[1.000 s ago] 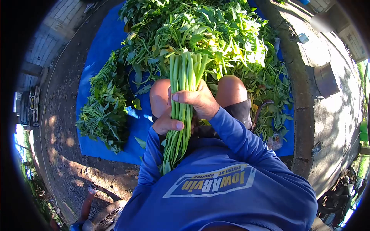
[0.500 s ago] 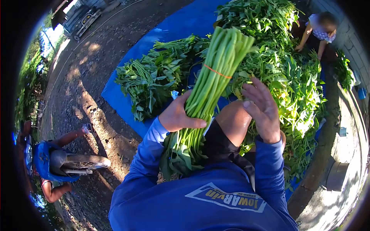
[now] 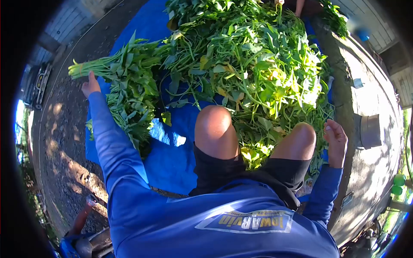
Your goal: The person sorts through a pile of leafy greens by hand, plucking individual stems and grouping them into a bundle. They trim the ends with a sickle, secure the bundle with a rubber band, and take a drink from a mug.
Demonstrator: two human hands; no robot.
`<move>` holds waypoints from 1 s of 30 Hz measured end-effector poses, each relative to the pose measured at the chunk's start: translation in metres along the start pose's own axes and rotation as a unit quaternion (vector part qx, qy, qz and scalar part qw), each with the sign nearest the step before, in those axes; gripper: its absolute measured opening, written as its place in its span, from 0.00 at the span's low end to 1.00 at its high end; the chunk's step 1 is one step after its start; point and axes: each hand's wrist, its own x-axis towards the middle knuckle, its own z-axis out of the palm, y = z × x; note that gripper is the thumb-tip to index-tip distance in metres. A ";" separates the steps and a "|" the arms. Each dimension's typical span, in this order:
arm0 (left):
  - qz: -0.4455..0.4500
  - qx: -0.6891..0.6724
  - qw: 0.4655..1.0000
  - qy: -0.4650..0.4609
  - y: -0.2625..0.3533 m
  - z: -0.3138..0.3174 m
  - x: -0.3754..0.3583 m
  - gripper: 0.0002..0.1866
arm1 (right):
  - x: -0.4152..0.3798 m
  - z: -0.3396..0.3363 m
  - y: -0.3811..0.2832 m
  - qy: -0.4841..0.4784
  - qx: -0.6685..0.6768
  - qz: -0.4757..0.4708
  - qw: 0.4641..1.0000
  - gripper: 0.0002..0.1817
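A bundle of long-stemmed leafy greens (image 3: pixel 124 64), with an orange band round its stems, lies on top of other greens at the left of the blue tarp. My left hand (image 3: pixel 91 84) reaches out to it and is closed at the underside of its stems, with part of the fingers hidden. My right hand (image 3: pixel 336 142) is raised beside my right knee, near the edge of the big heap of loose greens (image 3: pixel 258 64). Its fingers are loosely bent and hold nothing that I can see.
The blue tarp (image 3: pixel 172 172) lies under the greens and before my knees. A concrete ledge (image 3: pixel 344 73) runs along the right. Another person's arm (image 3: pixel 300 6) reaches into the heap at the top. Part of a motorbike (image 3: pixel 81 247) shows at bottom left.
My left hand has carried the banded bundle from in front of me out to the left, onto the other greens. My right hand has moved right, and my view has shifted.
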 end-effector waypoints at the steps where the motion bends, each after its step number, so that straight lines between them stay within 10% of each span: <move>1: 0.073 0.017 0.996 -0.043 -0.011 -0.001 -0.016 0.40 | -0.003 -0.011 0.013 0.020 -0.015 0.011 1.000 0.18; 5: -0.012 -0.163 0.953 -0.256 0.094 0.012 -0.223 0.23 | 0.000 -0.023 -0.020 0.016 -0.050 0.004 0.999 0.19; 14: 0.174 -0.188 0.793 -0.553 0.319 0.052 -0.411 0.18 | 0.019 0.169 -0.040 -0.220 -0.162 -0.220 0.936 0.12; 17: 0.152 -0.160 0.796 -0.564 0.378 0.038 -0.456 0.14 | 0.024 0.232 0.014 -0.042 -0.252 -0.316 0.914 0.11; 30: 0.049 -0.041 0.783 -0.618 0.258 0.129 -0.474 0.21 | 0.059 0.243 0.047 -0.134 -0.310 -0.303 0.891 0.13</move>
